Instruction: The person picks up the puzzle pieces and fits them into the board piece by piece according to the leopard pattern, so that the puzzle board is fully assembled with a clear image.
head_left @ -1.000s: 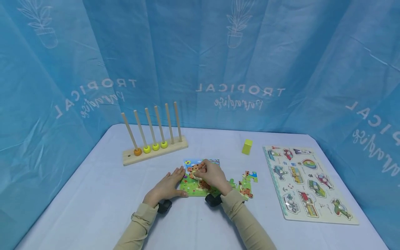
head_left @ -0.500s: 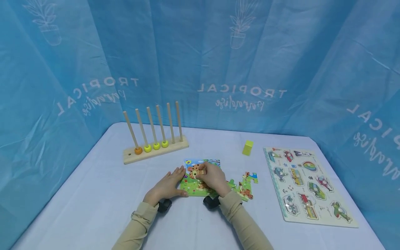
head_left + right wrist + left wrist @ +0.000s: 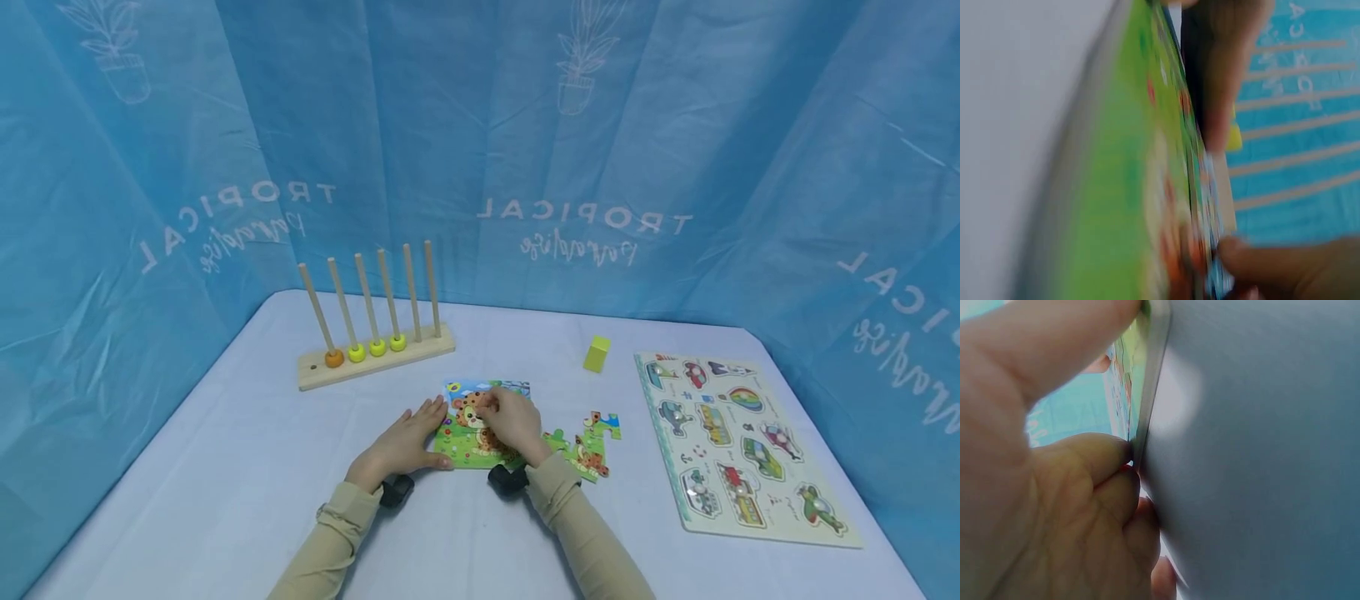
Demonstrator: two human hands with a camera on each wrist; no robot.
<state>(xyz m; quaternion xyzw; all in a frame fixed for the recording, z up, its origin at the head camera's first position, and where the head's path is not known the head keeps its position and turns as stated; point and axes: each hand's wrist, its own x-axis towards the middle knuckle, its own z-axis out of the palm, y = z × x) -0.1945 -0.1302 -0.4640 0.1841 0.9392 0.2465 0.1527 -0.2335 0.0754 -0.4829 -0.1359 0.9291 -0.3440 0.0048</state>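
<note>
A picture puzzle (image 3: pixel 468 454) with a spotted cartoon animal on green grass lies flat on the table in the head view. My left hand (image 3: pixel 405 442) touches it with fingertips at its left side and thumb at the lower edge; the left wrist view shows thumb and fingers against the board's edge (image 3: pixel 1154 381). Over the puzzle's upper right half, my right hand (image 3: pixel 512 423) has its fingers bent down, thumb and forefinger at a puzzle piece near the animal's face. In the blurred right wrist view, forefinger (image 3: pixel 1222 106) and thumb (image 3: pixel 1260 259) meet the picture surface (image 3: pixel 1119 187). The hand hides part of the picture.
Right of the puzzle lie loose joined pieces (image 3: pixel 592 450). A yellow block (image 3: pixel 597 354) stands behind them. A knobbed vehicle puzzle board (image 3: pixel 720 525) lies at the right. A wooden peg rack (image 3: pixel 412 350) with several beads stands back left, before a blue curtain (image 3: pixel 420 125).
My right hand's fingertips have shifted slightly up and right over the animal's face, showing more of it. The left hand stays at the puzzle's edge. The head view has tilted a little.
</note>
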